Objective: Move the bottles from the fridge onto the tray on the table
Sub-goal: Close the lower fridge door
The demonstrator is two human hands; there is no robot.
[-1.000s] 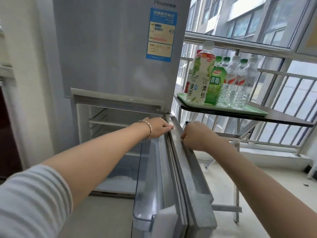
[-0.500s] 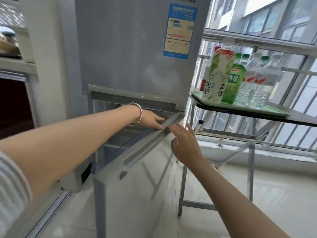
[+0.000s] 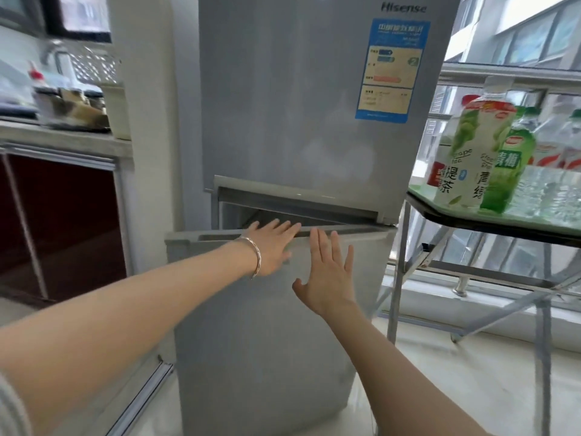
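While both hands lie flat against the fridge's lower door, the bottles stand on the tray.

Left hand, bracelet at the wrist, and right hand: fingers straight and spread, holding nothing, palms to the smooth grey door, which stands ajar by a narrow gap at its top edge. Green tray, shallow-rimmed, at the tabletop's left edge; on its near left corner a tall white-and-green tea bottle, a smaller green bottle just beside it, clear ribbed water bottles behind. Likely full, hence weighty; thin plastic, somewhat yielding, perhaps slick if chilled; best taken round the mid-body, upright.
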